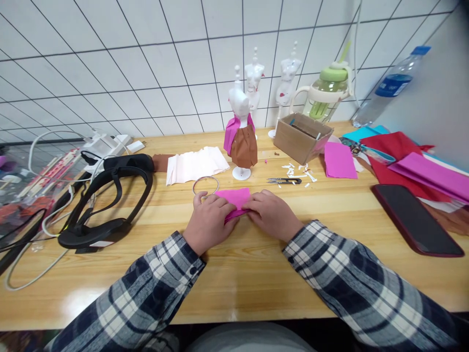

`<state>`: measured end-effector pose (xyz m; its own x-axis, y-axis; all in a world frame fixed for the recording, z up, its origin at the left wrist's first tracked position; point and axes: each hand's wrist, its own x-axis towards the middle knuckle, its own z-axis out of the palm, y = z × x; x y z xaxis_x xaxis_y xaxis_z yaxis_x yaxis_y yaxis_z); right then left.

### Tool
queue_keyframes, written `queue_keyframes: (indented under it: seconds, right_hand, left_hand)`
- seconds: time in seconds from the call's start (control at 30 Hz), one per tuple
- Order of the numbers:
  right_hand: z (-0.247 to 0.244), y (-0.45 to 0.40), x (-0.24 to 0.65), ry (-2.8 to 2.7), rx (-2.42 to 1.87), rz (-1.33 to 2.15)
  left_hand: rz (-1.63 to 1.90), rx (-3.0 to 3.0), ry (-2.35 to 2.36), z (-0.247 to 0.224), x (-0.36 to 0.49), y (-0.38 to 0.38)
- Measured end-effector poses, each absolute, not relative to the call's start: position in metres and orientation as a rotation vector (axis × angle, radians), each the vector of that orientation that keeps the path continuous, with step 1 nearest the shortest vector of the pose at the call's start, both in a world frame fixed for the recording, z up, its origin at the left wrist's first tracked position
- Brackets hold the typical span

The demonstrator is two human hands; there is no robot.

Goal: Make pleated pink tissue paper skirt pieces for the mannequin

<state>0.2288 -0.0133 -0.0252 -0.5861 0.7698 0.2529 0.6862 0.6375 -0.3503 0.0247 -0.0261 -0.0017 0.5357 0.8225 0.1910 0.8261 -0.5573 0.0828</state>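
Note:
A small pink sheet [234,197] lies between my hands near the middle of the table, its near edge folded. My left hand [210,220] grips its left side, fingers bent over the edge. At its right side my right hand [273,213] pinches the near corner. Just behind my left hand lies a thin metal ring [205,178]. Beyond the sheet stands a small white mannequin [238,100] dressed in a pink top and a brown skirt [245,147]. Small black snips [284,181] rest behind my right hand, beside white paper scraps [290,170].
Pleated white paper [198,165] and a black headset strap [110,208] lie to the left. Further right are a cardboard box [302,137], a pink square [340,160], a phone [417,220] and red sheets [395,166]. A green-lidded jug [328,93] stands behind.

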Motion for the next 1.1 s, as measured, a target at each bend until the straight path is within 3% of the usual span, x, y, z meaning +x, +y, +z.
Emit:
queue_keyframes:
  seconds: [0.8,1.1]
  right_hand:
    - [-0.024,-0.014,0.238,-2.422,-1.308,0.508]
    - [-0.023,-0.009,0.242,-2.348,-1.374,0.701]
  left_hand:
    - [-0.172,-2.935,-1.371,0.005,0.017,-0.02]
    - [-0.39,-3.095,-1.584,-0.006,0.007,-0.006]
